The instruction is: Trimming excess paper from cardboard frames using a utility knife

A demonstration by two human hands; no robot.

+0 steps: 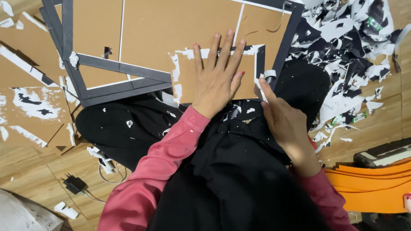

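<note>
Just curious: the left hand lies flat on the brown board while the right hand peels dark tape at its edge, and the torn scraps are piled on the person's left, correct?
Not quite. In the head view the scrap pile lies on the person's right. The left hand does lie flat on the brown board, and the right hand peels the dark tape.

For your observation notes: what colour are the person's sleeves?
Pinkish red sleeves, clearest in the head view.

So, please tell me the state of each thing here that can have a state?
left hand: flat, fingers spread, pressing the cardboard panel
right hand: pinching a curled strip at the panel's edge
dark border paper: partly peeled
paper scraps: torn, piled on the floor
orange sheets: stacked
charger: lying on the floor
</note>
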